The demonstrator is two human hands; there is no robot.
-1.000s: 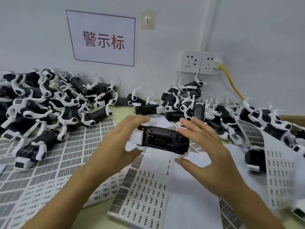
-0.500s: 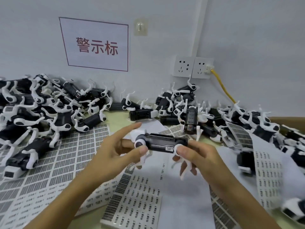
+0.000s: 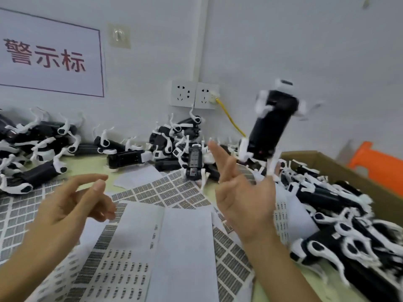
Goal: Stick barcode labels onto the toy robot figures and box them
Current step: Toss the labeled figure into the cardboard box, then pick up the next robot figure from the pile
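A black-and-white toy robot figure [image 3: 272, 125] stands upright and blurred in the air, above the near-left edge of the cardboard box [image 3: 340, 168]. My right hand [image 3: 242, 197] is just below it with fingers spread and straight; one white leg reaches a fingertip, and I cannot tell whether they touch. My left hand [image 3: 72, 205] hovers over the barcode label sheets [image 3: 165, 192], fingers loosely bent and holding nothing. Several robot figures [image 3: 327, 197] lie piled in the box.
More robot figures are heaped at the back left [image 3: 41, 147] and back middle [image 3: 174, 136] of the table against the wall. A wall socket [image 3: 194, 94] with a yellow cable [image 3: 231, 120] is behind them. An orange stool [image 3: 379, 164] stands beyond the box.
Both hands held the robot figure level over the sheets. Now both have let go of it; it has gone up and right toward the box, and the view has turned right.
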